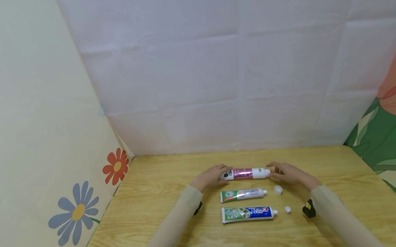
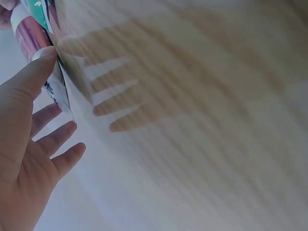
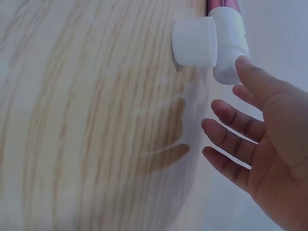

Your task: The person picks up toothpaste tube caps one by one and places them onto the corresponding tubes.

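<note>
A pink and white toothpaste tube point(image 1: 244, 173) lies at the back of a row of three, its capped end toward the right. My left hand point(image 1: 212, 176) holds its left end, thumb point(image 2: 44, 60) on the near side and the other fingers spread beyond it. At the opposite end, the thumb and index finger of my right hand point(image 1: 290, 174) pinch the tube's white cap point(image 3: 227, 72); the remaining fingers are loosely bent. In front lie a green and white toothpaste tube point(image 1: 243, 194) and a green and blue one point(image 1: 247, 213), both with bare nozzles.
Two loose white caps stand right of the uncapped tubes, a larger cap point(image 1: 278, 189) and a smaller cap point(image 1: 288, 210). Everything lies on a wooden table point(image 1: 160, 173). A white cloth backdrop point(image 1: 194, 81) rises behind its far edge, with flower-printed sheets at both sides.
</note>
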